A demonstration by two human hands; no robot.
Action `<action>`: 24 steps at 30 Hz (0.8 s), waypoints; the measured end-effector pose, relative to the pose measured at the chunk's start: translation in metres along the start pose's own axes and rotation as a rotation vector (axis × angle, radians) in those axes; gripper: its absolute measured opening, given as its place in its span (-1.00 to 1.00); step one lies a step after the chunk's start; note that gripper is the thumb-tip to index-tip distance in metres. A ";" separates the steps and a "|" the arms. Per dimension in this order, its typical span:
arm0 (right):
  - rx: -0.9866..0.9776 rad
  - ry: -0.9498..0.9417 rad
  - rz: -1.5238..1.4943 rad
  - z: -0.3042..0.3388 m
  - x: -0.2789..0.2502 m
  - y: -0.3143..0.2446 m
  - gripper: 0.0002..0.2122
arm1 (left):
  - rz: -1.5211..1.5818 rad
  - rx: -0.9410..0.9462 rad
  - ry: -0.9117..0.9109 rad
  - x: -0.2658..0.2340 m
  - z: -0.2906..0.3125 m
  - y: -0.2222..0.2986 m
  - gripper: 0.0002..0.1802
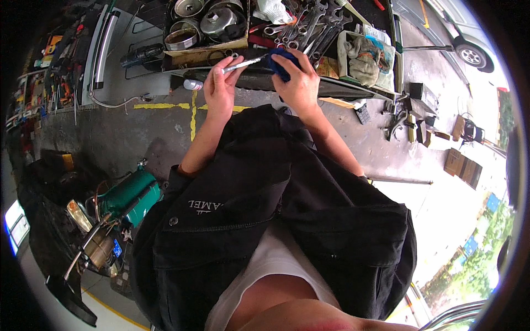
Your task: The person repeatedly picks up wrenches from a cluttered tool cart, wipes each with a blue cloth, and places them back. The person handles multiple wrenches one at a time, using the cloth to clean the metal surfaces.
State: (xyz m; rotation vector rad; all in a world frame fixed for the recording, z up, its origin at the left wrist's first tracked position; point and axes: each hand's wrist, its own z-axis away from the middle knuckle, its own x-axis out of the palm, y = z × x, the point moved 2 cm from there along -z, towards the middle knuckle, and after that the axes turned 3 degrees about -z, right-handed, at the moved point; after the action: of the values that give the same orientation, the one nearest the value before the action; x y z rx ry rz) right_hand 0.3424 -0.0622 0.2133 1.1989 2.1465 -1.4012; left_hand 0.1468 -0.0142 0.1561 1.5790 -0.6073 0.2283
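Observation:
My left hand (220, 92) pinches one end of a slim silver wrench (243, 64) between thumb and fingers. The tool slants up to the right, in front of the tool tray. At its other end, my right hand (301, 85) is closed on a dark blue cloth (280, 63), which hides that end. Just beyond the hands, several combination wrenches (312, 25) lie heaped in the tray. Round metal filter cups (218, 23) fill the compartment to the left.
A box of crumpled rags (367, 60) stands at the tray's right. A white-capped spray can (193, 85) and black flashlight (141, 56) are near its left. A green tank (130, 197) sits at lower left. Metal parts (397, 124) and a cardboard box (462, 167) lie on the floor at right.

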 end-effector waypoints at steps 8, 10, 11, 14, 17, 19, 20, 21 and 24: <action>0.159 -0.051 -0.471 -0.001 -0.011 -0.010 -0.46 | 0.171 -0.216 0.077 0.011 -0.003 -0.001 -0.57; 0.120 -0.082 -0.560 0.000 -0.011 -0.015 -0.44 | 0.028 -0.257 0.056 0.014 -0.001 -0.004 -0.60; 0.100 -0.097 -0.605 0.000 -0.010 -0.017 -0.44 | -0.043 -0.277 0.045 0.015 0.001 -0.005 -0.61; -0.020 -0.168 -0.567 0.007 -0.001 -0.018 -0.40 | -0.235 -0.269 0.065 0.031 0.001 0.000 -0.66; -0.033 -0.234 -0.462 0.007 -0.003 -0.029 -0.43 | -0.280 -0.168 0.017 0.030 0.003 -0.006 -0.68; -0.043 -0.236 -0.401 0.006 -0.001 -0.033 -0.44 | -0.228 -0.171 -0.012 0.031 0.005 -0.007 -0.68; -0.091 -0.221 -0.358 0.005 -0.001 -0.033 -0.49 | -0.156 -0.153 -0.058 0.030 0.005 -0.007 -0.68; -0.113 -0.212 -0.344 0.005 -0.001 -0.033 -0.51 | -0.211 -0.125 -0.074 0.029 0.005 -0.005 -0.68; -0.174 -0.178 -0.255 0.005 -0.002 -0.040 -0.61 | -0.214 -0.086 -0.104 0.029 0.007 -0.002 -0.66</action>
State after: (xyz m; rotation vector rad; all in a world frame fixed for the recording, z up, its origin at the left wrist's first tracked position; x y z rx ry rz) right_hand 0.3116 -0.0737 0.2361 0.7296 2.2985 -1.3280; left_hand 0.1710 -0.0277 0.1678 1.5657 -0.5164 -0.0405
